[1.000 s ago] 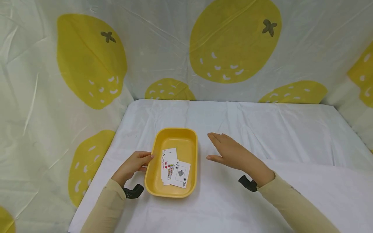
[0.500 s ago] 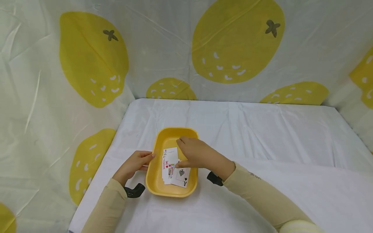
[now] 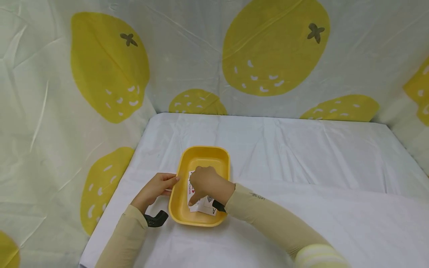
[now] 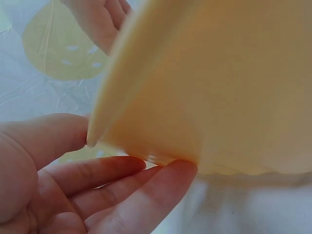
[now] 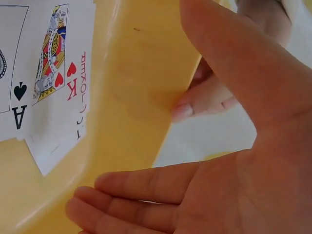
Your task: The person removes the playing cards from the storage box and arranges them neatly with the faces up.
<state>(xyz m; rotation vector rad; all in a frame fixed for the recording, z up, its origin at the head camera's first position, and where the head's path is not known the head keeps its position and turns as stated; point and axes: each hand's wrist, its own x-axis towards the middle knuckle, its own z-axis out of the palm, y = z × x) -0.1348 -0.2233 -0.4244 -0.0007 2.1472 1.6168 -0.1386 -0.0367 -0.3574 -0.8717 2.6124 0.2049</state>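
- Three playing cards show their faces inside the yellow tray: an ace of spades (image 5: 9,78), a king of hearts (image 5: 51,61) and a joker (image 5: 84,97), partly covered by the king. They overlap in a loose pile; the full count cannot be told.
- The tray (image 3: 182,214) sits over the white cloth (image 3: 352,223), left of the middle in the head view. Whether its held side is raised, I cannot tell.
- The left hand (image 3: 157,188) pinches the tray's left rim, thumb at the edge and fingers underneath.
- The right hand (image 3: 208,183) is inside the tray's outline, above the cards; in the right wrist view its fingers lie nearly straight and its thumb stands well apart, with nothing held. Whether it touches a card is unclear.
- As I judge it, the steadying hold and the reach are done. No card shows lifted or lying outside the tray, so taking hold of any seems not yet done.
- In the way: the right hand hides much of the pile from the head view, the tray's raised walls ring the cards, and their overlap could make one hard to part from the rest.
- Around: a lemon-print curtain (image 3: 187,56) behind, tan sleeves (image 3: 122,236), and a black device (image 3: 156,219) at the left wrist.
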